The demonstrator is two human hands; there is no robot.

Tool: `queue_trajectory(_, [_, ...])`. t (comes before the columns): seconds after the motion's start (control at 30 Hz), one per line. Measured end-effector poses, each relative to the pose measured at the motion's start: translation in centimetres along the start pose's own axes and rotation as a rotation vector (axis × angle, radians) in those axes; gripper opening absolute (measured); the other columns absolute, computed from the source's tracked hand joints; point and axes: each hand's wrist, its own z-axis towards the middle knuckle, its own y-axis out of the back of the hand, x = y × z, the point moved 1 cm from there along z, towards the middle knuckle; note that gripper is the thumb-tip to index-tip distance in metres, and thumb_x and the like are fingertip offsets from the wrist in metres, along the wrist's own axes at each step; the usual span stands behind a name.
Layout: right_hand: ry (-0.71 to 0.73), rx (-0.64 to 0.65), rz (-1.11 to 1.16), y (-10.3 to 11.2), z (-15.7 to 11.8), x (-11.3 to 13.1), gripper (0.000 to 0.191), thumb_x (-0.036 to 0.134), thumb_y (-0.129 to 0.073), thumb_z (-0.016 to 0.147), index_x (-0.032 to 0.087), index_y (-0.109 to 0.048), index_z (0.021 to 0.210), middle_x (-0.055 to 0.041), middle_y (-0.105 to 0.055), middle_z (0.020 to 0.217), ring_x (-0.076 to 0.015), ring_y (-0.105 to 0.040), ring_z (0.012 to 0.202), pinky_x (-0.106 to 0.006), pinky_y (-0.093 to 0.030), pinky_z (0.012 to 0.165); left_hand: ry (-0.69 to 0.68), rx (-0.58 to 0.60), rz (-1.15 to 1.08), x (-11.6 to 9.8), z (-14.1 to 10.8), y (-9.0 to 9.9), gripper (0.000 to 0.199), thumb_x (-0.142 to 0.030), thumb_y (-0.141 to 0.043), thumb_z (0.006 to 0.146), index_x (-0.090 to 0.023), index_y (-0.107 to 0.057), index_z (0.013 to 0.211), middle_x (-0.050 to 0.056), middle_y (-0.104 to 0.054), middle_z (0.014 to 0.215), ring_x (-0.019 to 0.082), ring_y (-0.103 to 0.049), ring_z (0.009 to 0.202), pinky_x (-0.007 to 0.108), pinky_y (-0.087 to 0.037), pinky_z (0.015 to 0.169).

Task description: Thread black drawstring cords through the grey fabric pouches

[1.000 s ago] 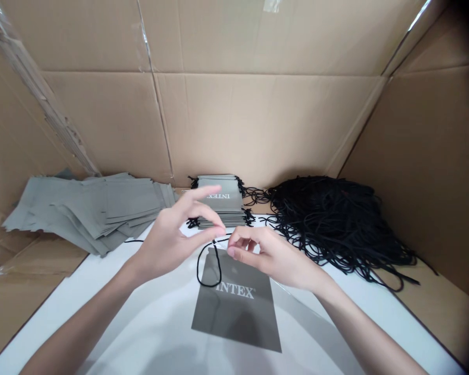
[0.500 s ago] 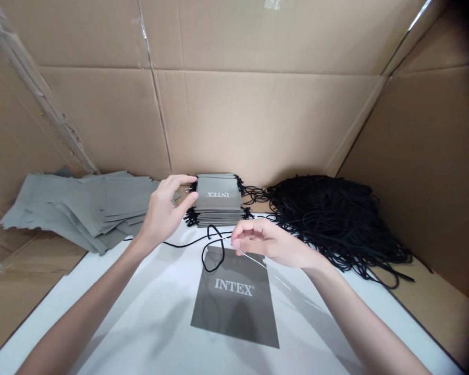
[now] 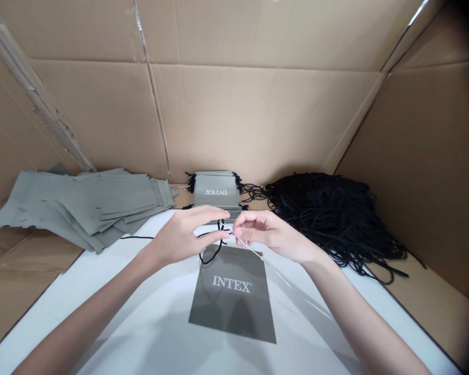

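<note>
My right hand [image 3: 275, 237] pinches a thin, shiny wire needle [image 3: 255, 252] between thumb and fingertips; its long end slants down to the right. A loop of black cord [image 3: 211, 260] hangs at the needle's upper left end. Around that end, my left hand [image 3: 183, 233] holds its thumb and fingers apart, close to the cord. Whether the fingertips touch the cord, I cannot tell. Below both hands, a flat grey pouch [image 3: 233, 312] printed INTEX lies on the white tabletop [image 3: 140, 317].
Behind my hands stands a stack of grey corded pouches [image 3: 216, 201]. Loose grey pouches [image 3: 82, 203] are heaped at the left, and a tangled pile of black cords [image 3: 332, 219] lies at the right. Cardboard walls [image 3: 258, 114] enclose the table.
My left hand has moved right and down from beside the stacked pouches to the cord loop. My right hand keeps its pinch on the needle, almost in the same place.
</note>
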Motion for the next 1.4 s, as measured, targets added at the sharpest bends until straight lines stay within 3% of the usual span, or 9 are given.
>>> queue_trajectory(0.17, [0.032,0.016,-0.052,0.0,-0.1,-0.2,0.023,0.040,-0.066,0.093,0.017,-0.063,0.088,-0.0001,-0.062,0.077,-0.0117,-0.051,0.068,-0.027,-0.038,0.066,0.139,0.036,-0.037,-0.1,0.0,-0.2,0.018,-0.026,-0.067,0.092,-0.021,-0.074,0.107,0.002,-0.077,0.107,0.015,-0.072,0.094,0.015,-0.052,0.054])
queue_trajectory(0.33, [0.028,-0.004,-0.092,-0.2,0.1,-0.3,0.028,0.044,-0.065,0.093,0.017,-0.061,0.086,0.0004,-0.061,0.077,-0.0117,-0.050,0.068,-0.027,-0.038,0.067,0.148,0.077,0.000,0.4,0.1,0.1,0.013,-0.024,-0.062,0.095,-0.021,-0.075,0.097,-0.001,-0.077,0.094,0.012,-0.070,0.080,0.020,-0.050,0.067])
queue_trajectory(0.57, [-0.003,0.013,-0.080,-1.3,0.3,-0.9,0.029,0.045,-0.064,0.093,0.018,-0.060,0.099,-0.0036,-0.065,0.089,-0.0180,-0.061,0.087,-0.032,-0.046,0.080,0.140,0.097,0.120,0.3,0.0,0.2,0.019,-0.028,-0.058,0.097,-0.023,-0.075,0.090,-0.002,-0.077,0.087,0.014,-0.068,0.077,0.022,-0.045,0.066])
queue_trajectory(0.7, [0.070,-0.071,-0.138,-2.2,0.7,-1.5,0.026,0.044,-0.060,0.096,0.018,-0.057,0.095,0.0001,-0.060,0.081,-0.0136,-0.056,0.076,-0.027,-0.044,0.070,0.216,0.117,0.112,-0.2,0.0,0.1,0.020,-0.029,-0.058,0.096,-0.023,-0.075,0.088,-0.003,-0.077,0.085,0.013,-0.066,0.074,0.023,-0.042,0.063])
queue_trajectory(0.8, [0.091,-0.125,-0.152,-2.9,1.0,-2.0,0.027,0.045,-0.057,0.098,0.019,-0.053,0.090,0.0077,-0.043,0.063,-0.0085,-0.037,0.055,-0.022,-0.030,0.052,0.326,0.131,0.008,-0.2,0.2,0.0,0.021,-0.029,-0.057,0.096,-0.023,-0.074,0.086,-0.004,-0.076,0.086,0.012,-0.063,0.071,0.022,-0.041,0.062])
queue_trajectory(0.93, [0.096,-0.218,-0.031,-3.3,1.3,-2.5,0.030,0.048,-0.064,0.093,0.022,-0.049,0.093,0.0121,-0.032,0.056,-0.0073,-0.021,0.049,-0.022,-0.016,0.045,0.472,0.109,-0.210,-0.3,0.4,-0.3,0.017,-0.031,-0.058,0.095,-0.024,-0.073,0.100,-0.003,-0.077,0.089,0.012,-0.064,0.076,0.022,-0.044,0.065])
queue_trajectory(1.03, [0.109,-0.265,0.053,-3.6,1.5,-2.4,0.037,0.050,-0.070,0.087,0.022,-0.049,0.102,0.0133,-0.035,0.053,-0.0067,-0.019,0.046,-0.022,-0.015,0.044,0.549,0.083,-0.344,-0.3,0.5,-0.4,0.023,-0.034,-0.061,0.094,-0.023,-0.066,0.114,-0.002,-0.076,0.084,0.013,-0.063,0.071,0.023,-0.046,0.065])
queue_trajectory(1.17, [0.156,-0.273,0.124,-4.1,1.5,-1.9,0.040,0.051,-0.073,0.084,0.021,-0.052,0.102,0.0114,-0.043,0.053,-0.0065,-0.021,0.046,-0.022,-0.017,0.043,0.600,0.063,-0.547,-0.3,0.5,-0.5,0.027,-0.036,-0.066,0.090,-0.020,-0.058,0.110,-0.001,-0.073,0.078,0.013,-0.063,0.067,0.024,-0.048,0.063])
queue_trajectory(1.4, [0.245,-0.271,0.179,-3.8,1.2,-1.8,0.025,0.042,-0.071,0.088,0.021,-0.059,0.097,0.0112,-0.043,0.047,-0.0069,-0.029,0.042,-0.022,-0.023,0.044,0.621,0.113,-0.702,-0.4,0.5,-0.1,0.039,-0.038,-0.075,0.084,-0.022,-0.053,0.113,0.000,-0.074,0.079,0.017,-0.070,0.074,0.027,-0.052,0.067])
